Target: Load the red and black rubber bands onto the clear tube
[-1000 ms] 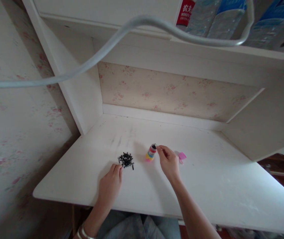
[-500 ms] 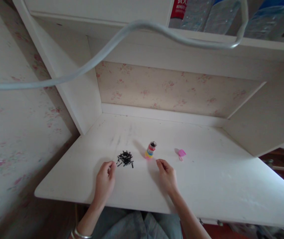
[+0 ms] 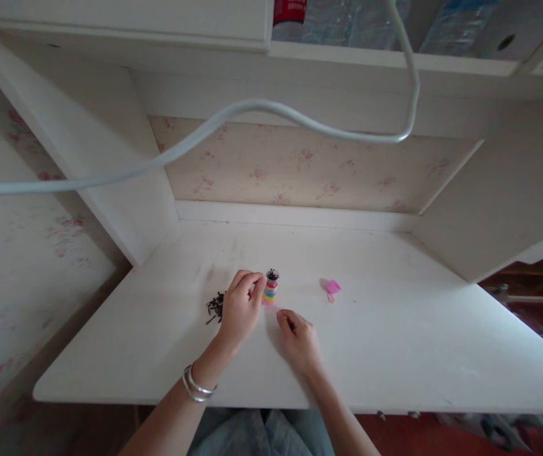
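Clips (image 3: pixel 215 307), slim and black, lie in a loose heap, now partly hidden behind my left grip (image 3: pixel 241 309), which has swung across to the mouth of the small, open, rainbow-banded bottle (image 3: pixel 271 291). More such clips poke up at its rim as it stands on the white worktop (image 3: pixel 395 329). My right grip (image 3: pixel 300 343) stays low, just in front. Both have fingertips pressed together; whether anything is between them, I cannot tell.

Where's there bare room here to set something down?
Widest: right of the pink piece and the right hand, across the desk to its right side. Another strip lies behind the bottle, up to the back panel. Around the bottle it's crowded: the left hand beside it, the black pile left of that.
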Motion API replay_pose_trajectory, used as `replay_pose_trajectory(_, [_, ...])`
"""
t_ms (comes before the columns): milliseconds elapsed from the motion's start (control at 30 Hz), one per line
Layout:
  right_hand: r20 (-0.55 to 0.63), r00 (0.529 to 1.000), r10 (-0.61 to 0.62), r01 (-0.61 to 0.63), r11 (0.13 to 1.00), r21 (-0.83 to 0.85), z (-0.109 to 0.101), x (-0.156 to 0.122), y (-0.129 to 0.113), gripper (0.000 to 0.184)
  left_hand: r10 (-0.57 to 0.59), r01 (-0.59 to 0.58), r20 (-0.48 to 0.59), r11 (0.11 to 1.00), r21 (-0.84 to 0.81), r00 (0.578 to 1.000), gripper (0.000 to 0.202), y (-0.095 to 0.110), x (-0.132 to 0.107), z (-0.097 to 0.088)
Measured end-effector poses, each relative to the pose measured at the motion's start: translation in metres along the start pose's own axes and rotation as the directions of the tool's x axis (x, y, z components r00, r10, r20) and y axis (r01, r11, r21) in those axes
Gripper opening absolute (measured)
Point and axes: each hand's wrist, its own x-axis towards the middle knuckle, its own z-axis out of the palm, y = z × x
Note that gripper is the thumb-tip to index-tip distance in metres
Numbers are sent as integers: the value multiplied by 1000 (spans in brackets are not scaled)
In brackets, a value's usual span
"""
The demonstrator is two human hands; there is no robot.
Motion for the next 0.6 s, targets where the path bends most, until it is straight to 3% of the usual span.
replay_pose_trajectory(267, [32,999,0,1,1000,-6,-3,1,1,32,21,-25,31,992,120,999,21,-10,10,18])
replay_pose_trajectory(500, [38,999,-5,5,1000,-17,-3,0,3,31,20,-22,17,982,186,1000,21,-5,7,14])
replay_pose_trajectory(600, [39,999,-7,7,1000,-14,-2,0,3,30,26,-45,65,948,316,998,27,-2,1,11])
